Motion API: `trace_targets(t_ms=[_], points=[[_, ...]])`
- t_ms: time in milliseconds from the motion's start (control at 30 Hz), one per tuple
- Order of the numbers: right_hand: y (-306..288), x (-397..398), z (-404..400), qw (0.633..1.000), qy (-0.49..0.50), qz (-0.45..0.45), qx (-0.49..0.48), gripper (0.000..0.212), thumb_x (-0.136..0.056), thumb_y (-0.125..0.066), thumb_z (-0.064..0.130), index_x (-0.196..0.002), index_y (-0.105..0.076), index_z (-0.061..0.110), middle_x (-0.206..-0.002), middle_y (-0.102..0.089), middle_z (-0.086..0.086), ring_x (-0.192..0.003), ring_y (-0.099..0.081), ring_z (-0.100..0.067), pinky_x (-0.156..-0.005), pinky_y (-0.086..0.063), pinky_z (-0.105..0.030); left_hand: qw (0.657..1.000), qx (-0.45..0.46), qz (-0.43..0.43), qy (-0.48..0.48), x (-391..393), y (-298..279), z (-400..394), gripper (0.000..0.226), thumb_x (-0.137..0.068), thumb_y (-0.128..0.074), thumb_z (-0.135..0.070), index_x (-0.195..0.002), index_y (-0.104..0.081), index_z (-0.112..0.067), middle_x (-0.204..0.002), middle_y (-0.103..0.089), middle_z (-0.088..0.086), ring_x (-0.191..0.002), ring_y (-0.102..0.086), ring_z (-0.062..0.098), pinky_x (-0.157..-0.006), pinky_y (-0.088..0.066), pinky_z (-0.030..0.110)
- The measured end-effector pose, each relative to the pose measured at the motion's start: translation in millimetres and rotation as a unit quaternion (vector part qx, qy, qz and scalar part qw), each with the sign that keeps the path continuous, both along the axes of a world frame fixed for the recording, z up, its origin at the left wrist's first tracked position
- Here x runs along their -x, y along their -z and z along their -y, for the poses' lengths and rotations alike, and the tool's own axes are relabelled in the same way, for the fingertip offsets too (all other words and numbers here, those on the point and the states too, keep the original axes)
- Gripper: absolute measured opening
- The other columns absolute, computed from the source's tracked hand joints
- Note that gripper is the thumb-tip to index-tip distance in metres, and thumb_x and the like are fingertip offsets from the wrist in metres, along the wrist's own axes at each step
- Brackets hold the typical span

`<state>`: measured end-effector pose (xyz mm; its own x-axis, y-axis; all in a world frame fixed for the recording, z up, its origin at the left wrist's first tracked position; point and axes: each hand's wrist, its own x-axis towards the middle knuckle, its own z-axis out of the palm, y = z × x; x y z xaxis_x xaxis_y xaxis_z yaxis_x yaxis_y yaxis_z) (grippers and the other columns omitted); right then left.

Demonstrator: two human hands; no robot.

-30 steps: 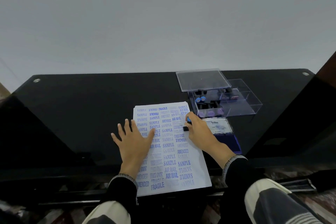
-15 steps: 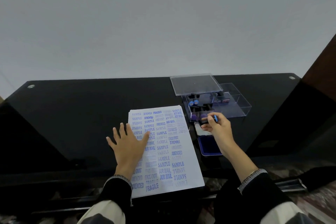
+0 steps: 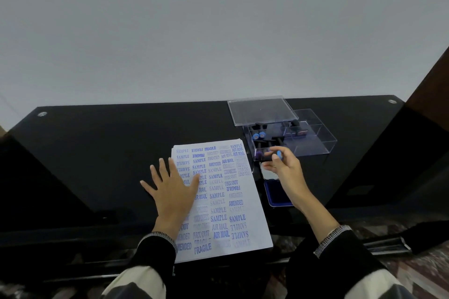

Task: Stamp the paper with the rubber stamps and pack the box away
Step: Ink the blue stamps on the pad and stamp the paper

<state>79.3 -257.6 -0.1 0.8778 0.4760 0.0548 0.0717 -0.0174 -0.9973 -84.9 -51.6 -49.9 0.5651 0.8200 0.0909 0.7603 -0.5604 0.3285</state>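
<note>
Head view looks down on a black glass tabletop (image 3: 97, 148). Left hand (image 3: 172, 189) lies flat with fingers spread on the paper (image 3: 218, 201), pinning its left half; the sheet is already thick with blue words such as SAMPLE, FRAGILE and AIR MAIL. Right hand (image 3: 283, 167) hovers at the near edge of the clear box (image 3: 313, 143), its fingers pinching a small stamp (image 3: 279, 154) by the blue knob, with the dark body below mostly hidden by the fingers. Whether the stamp already touches the box I cannot tell. More stamps (image 3: 258, 135) with blue knobs lie inside the left compartment. The lid (image 3: 262, 110) rests askew over the far corner of the box. Between box and hand lies the ink pad (image 3: 277, 195), open, blue face up, just right of the paper.

The stamp looks light and rigid; the knob is the natural hold, keeping fingers off the inked rubber face, which would smear skin and paper. The box is likely thin hard plastic: light, slippery on glass, liable to crack if squeezed, so it is best taken by two opposite walls once the lid is seated. The paper is limp and slides easily, hence the flat palm. It seems a stack, judging by layered edges at the far corner.
</note>
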Motion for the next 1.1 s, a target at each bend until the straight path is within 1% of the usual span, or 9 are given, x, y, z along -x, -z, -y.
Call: trace_targets(t_ms=[133, 267, 367, 433, 500, 567, 767, 867, 1100], points=[[-7.2, -3.0, -12.7, 0.994, -0.012, 0.102, 0.046, 0.023, -0.097, -0.051, 0.015, -0.118, -0.056, 0.018, -0.113, -0.061, 0.0, -0.101, -0.064, -0.014, -0.086, -0.053, -0.025, 0.988, -0.121, 0.0, 0.095, -1.9, 0.8, 6.3, 0.051, -0.096, -0.044, -0.045, -0.142, -0.044, -0.024, -0.15, -0.039, 0.008, -0.14, -0.032, 0.032, -0.111, -0.016, 0.062], [-20.2, -27.9, -21.5, 0.985, 0.044, 0.16, 0.041, 0.027, -0.093, -0.056, 0.013, -0.119, -0.061, 0.018, -0.117, -0.053, -0.003, -0.101, -0.06, -0.009, -0.088, -0.048, -0.02, 0.986, -0.099, -0.005, 0.132, -5.9, 0.3, 5.3, 0.036, -0.1, -0.037, -0.035, -0.13, -0.055, -0.027, -0.134, -0.055, -0.006, -0.129, -0.047, 0.017, -0.114, -0.019, 0.058], [-32.7, -54.0, -28.9, 0.976, 0.085, 0.188, 0.066, 0.027, -0.092, -0.056, 0.006, -0.117, -0.062, 0.014, -0.115, -0.052, -0.005, -0.091, -0.057, -0.001, -0.078, -0.042, -0.002, 0.99, -0.08, 0.019, 0.111, -11.7, 0.0, 5.9, 0.032, -0.098, -0.042, -0.031, -0.125, -0.057, -0.027, -0.126, -0.056, -0.009, -0.121, -0.051, 0.016, -0.113, -0.019, 0.058], [-37.6, -72.5, -35.5, 0.971, 0.098, 0.196, 0.096, 0.028, -0.091, -0.057, 0.003, -0.118, -0.062, 0.011, -0.116, -0.055, -0.007, -0.088, -0.057, -0.006, -0.072, -0.04, 0.002, 0.994, -0.065, 0.032, 0.088, -17.8, -0.1, 8.6, 0.028, -0.094, -0.048, -0.026, -0.12, -0.059, -0.025, -0.118, -0.058, -0.007, -0.115, -0.053, 0.019, -0.111, -0.023, 0.058], [-38.6, -89.7, -41.6, 0.962, 0.098, 0.213, 0.141, 0.029, -0.09, -0.058, 0.003, -0.118, -0.062, 0.01, -0.115, -0.058, -0.008, -0.09, -0.057, -0.012, -0.071, -0.04, -0.001, 0.994, -0.068, 0.05, 0.066, -23.2, 2.2, 12.5, 0.025, -0.089, -0.053, -0.02, -0.113, -0.061, -0.021, -0.109, -0.06, -0.004, -0.106, -0.056, 0.024, -0.106, -0.032, 0.058], [-37.6, -105.5, -46.9, 0.948, 0.095, 0.232, 0.195, 0.03, -0.089, -0.058, 0.001, -0.117, -0.063, 0.01, -0.111, -0.061, -0.009, -0.088, -0.057, -0.014, -0.075, -0.042, -0.012, 0.993, -0.078, 0.077, 0.051, -26.0, 7.5, 14.5, 0.023, -0.085, -0.057, -0.017, -0.107, -0.063, -0.018, -0.104, -0.061, -0.001, -0.099, -0.058, 0.027, -0.1, -0.039, 0.057], [-33.9, -147.8, -64.2, 0.908, 0.054, 0.213, 0.358, 0.033, -0.085, -0.056, 0.001, -0.117, -0.064, 0.003, -0.12, -0.061, -0.021, -0.11, -0.058, -0.034, -0.097, -0.047, -0.034, 0.991, -0.074, 0.107, 0.038, -26.1, 14.7, 14.4, 0.019, -0.087, -0.056, -0.019, -0.105, -0.061, -0.023, -0.107, -0.058, -0.005, -0.1, -0.055, 0.022, -0.102, -0.039, 0.051], [-35.9, -154.5, -69.1, 0.878, 0.032, 0.237, 0.415, 0.027, -0.084, -0.053, 0.001, -0.107, -0.065, -0.006, -0.112, -0.064, -0.023, -0.104, -0.059, -0.039, -0.09, -0.051, -0.04, 0.99, -0.071, 0.117, 0.034, -26.3, 15.6, 13.5, 0.018, -0.087, -0.057, -0.02, -0.105, -0.06, -0.024, -0.108, -0.057, -0.006, -0.101, -0.054, 0.021, -0.101, -0.04, 0.051], [-39.8, -151.8, -77.8, 0.83, 0.012, 0.276, 0.485, 0.018, -0.08, -0.063, 0.001, -0.097, -0.069, 0.002, -0.101, -0.067, -0.021, -0.095, -0.063, -0.037, -0.082, -0.054, -0.04, 0.99, -0.069, 0.119, 0.03, -26.1, 14.6, 14.6, 0.018, -0.087, -0.057, -0.02, -0.105, -0.06, -0.025, -0.107, -0.056, -0.007, -0.101, -0.053, 0.02, -0.101, -0.04, 0.05]])
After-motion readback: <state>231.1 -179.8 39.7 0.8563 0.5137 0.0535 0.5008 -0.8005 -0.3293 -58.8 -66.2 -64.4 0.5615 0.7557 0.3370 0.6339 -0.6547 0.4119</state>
